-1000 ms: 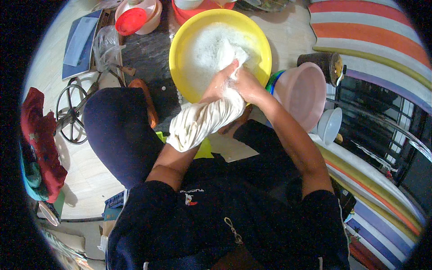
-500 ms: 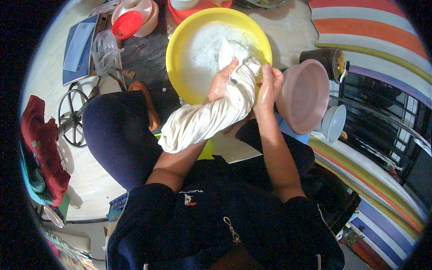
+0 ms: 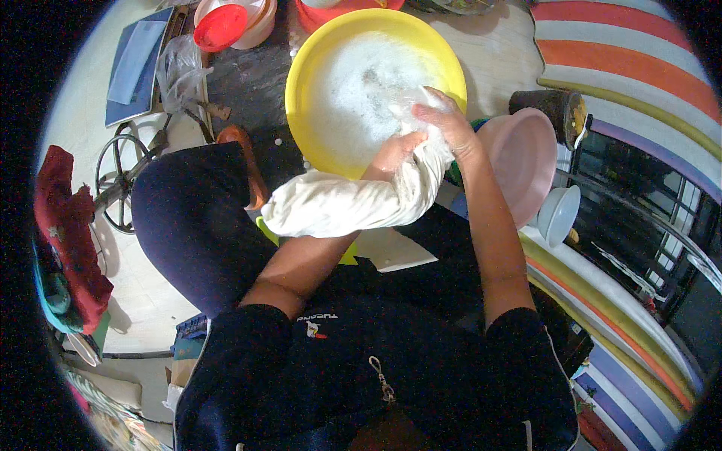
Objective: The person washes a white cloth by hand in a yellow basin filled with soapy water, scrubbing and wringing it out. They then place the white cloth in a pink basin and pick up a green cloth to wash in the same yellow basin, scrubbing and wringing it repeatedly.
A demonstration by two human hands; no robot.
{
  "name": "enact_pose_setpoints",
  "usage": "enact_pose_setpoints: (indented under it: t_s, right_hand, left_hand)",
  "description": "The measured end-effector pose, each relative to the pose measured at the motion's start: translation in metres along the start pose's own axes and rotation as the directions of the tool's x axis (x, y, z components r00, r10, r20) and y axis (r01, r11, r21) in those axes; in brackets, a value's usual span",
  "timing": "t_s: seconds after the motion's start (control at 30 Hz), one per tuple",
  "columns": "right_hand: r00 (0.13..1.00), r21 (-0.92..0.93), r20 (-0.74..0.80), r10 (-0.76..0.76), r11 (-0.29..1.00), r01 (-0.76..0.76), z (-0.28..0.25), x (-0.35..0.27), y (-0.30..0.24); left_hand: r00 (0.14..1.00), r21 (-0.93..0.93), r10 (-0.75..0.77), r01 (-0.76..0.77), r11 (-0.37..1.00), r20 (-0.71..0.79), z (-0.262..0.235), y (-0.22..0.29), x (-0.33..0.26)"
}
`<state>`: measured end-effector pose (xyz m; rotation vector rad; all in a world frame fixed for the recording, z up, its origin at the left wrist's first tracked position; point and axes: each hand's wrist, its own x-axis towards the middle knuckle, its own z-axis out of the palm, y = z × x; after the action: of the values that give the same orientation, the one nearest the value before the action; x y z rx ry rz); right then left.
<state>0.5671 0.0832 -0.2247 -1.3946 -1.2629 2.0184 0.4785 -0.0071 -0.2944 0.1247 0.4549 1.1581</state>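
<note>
A long white cloth (image 3: 338, 204), bunched and twisted, drapes over my left forearm, and its upper end reaches the near right rim of a yellow basin (image 3: 299, 113). White suds and water (image 3: 368, 79) fill much of that basin. My left hand (image 3: 395, 152) is closed round the cloth just inside the rim. Above it, my right hand (image 3: 445, 124) grips the soapy end of the same cloth, with its fingers wrapped over the top. Part of the left hand is hidden by the cloth.
To the right stand a pink basin (image 3: 523, 161), a small pale bowl (image 3: 558, 216) and a dark container (image 3: 549, 111). A red lid (image 3: 220, 28) and a clear plastic bag (image 3: 180, 75) lie at the far left. A spoked wheel (image 3: 124, 180) is beside my left knee.
My right hand has moved from the basin's right rim onto the cloth's upper end and now grips it. The cloth's hanging part has shifted and sags more loosely over my left forearm.
</note>
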Motion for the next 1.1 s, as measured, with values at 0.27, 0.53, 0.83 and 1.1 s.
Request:
enact_pose_setpoints:
  t_s: [0.27, 0.53, 0.83, 1.1]
  right_hand:
    - [0.915, -0.418, -0.350, -0.202, 0.908, 0.040, 0.007, 0.026, 0.027]
    - [0.839, -0.428, -0.510, -0.192, 0.902, -0.054, 0.020, 0.029, 0.032]
    - [0.998, 0.010, 0.020, -0.061, 0.998, 0.061, -0.004, 0.003, -0.011]
    - [0.912, 0.753, 0.338, -0.232, 0.648, -0.114, -0.003, 0.006, 0.003]
  left_hand:
    - [0.975, 0.225, 0.151, -0.113, 0.968, -0.164, 0.006, 0.004, 0.017]
    - [0.964, 0.380, 0.241, -0.266, 0.886, 0.113, 0.004, 0.014, 0.015]
    - [0.994, -0.029, -0.065, 0.068, 0.997, 0.083, 0.023, 0.033, -0.005]
    - [0.913, -0.435, -0.276, 0.388, 0.813, 0.300, 0.032, 0.035, -0.007]
